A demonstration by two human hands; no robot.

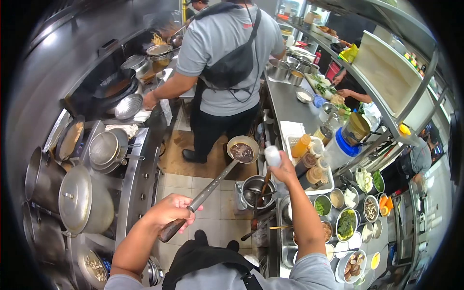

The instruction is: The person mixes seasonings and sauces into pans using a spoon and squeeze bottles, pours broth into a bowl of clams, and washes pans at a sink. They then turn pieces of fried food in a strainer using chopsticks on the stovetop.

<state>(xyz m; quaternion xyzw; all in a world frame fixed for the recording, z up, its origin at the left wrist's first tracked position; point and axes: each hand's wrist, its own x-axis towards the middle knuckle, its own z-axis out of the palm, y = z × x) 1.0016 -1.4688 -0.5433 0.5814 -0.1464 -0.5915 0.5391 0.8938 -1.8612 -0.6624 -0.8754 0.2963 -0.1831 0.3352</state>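
My left hand (pixel 170 212) is closed around the wooden-ended handle of a long ladle (pixel 215 182). Its bowl, held level over the aisle, contains a dark brown sauce (pixel 241 151). Just right of the bowl, my right hand (pixel 284 170) grips a white squeeze bottle (pixel 272 155), nozzle pointing up and away from me. Beyond that hand a white basket (pixel 330 185) carries several sauce bottles, among them an orange squeeze bottle (pixel 300 145). Below the ladle bowl and my right hand stands a round metal pot (pixel 251 186) with utensils in it.
A co-worker in a grey shirt (pixel 232 43) stands ahead in the aisle, reaching left toward the stove. On the left are a lidded pot (pixel 75 198) and stacked strainers (pixel 104 147). Bowls of ingredients, including chopped greens (pixel 346 224), crowd the right counter. Another person's hands (pixel 345 92) work farther back.
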